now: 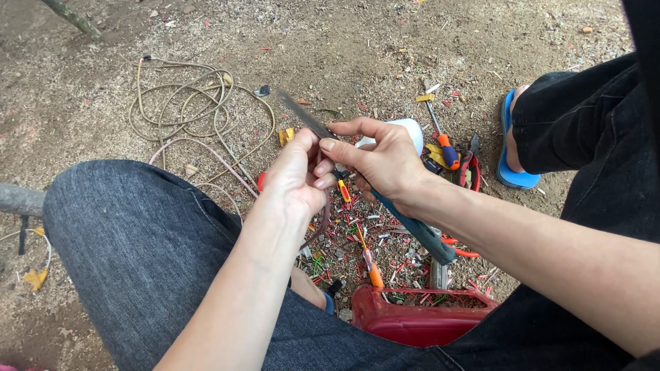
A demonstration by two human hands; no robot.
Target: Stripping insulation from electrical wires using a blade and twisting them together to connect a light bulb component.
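Observation:
My right hand [385, 161] grips a long knife by its dark teal-wrapped handle [423, 237]. The grey blade [302, 117] points up and to the left over the dirt. My left hand [295, 178] pinches a thin brown cable [317, 230] right against the blade, with the cable end hanging down below the fingers. Both hands touch each other over my lap, between my two knees in dark trousers.
A loose coil of tan cable [185, 103] lies on the ground at the upper left. Red and green wire scraps [357, 233], orange-handled screwdrivers [445, 148], red pliers [471, 168] and a white object [412, 130] litter the dirt. A red plastic seat edge [412, 319] sits below. A blue sandal [512, 175] is at right.

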